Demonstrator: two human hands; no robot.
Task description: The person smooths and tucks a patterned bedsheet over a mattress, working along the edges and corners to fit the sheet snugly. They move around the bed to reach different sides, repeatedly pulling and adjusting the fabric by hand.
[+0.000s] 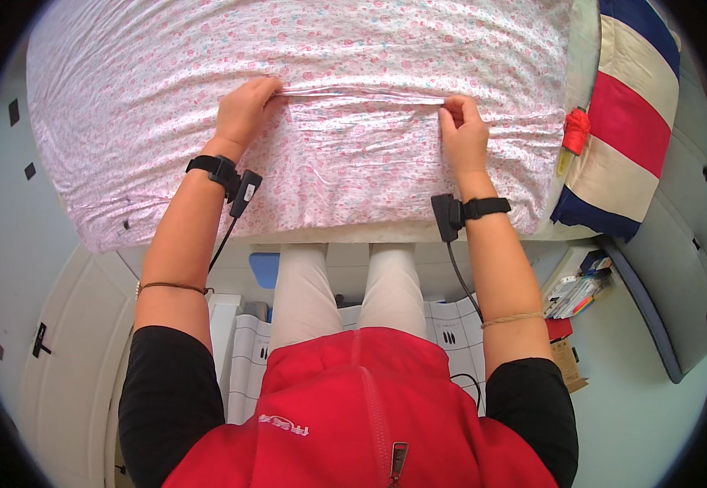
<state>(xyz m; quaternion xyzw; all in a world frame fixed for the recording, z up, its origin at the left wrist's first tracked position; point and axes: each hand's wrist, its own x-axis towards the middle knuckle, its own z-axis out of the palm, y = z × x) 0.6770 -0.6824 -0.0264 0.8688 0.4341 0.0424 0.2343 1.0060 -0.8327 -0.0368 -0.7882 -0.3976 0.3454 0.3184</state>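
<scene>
A white cloth printed with small pink flowers (353, 165) lies wrinkled over the padded surface before me. My left hand (248, 113) pinches a narrow fold of it between thumb and fingers. Farther right, my right hand (466, 131) pinches the same fold, which runs nearly straight between the two hands. Near the cloth's right edge lies a spool of red thread (576, 130), with a yellow, partly see-through object (564, 162) just below it. Black straps with small cabled devices sit on both wrists.
A folded fabric with navy, cream and red stripes (628, 122) lies along the right side. Below right, a white holder (567, 268) carries pens and packets beside a grey padded panel (646, 311). A blue stool edge (264, 269) shows beside my legs.
</scene>
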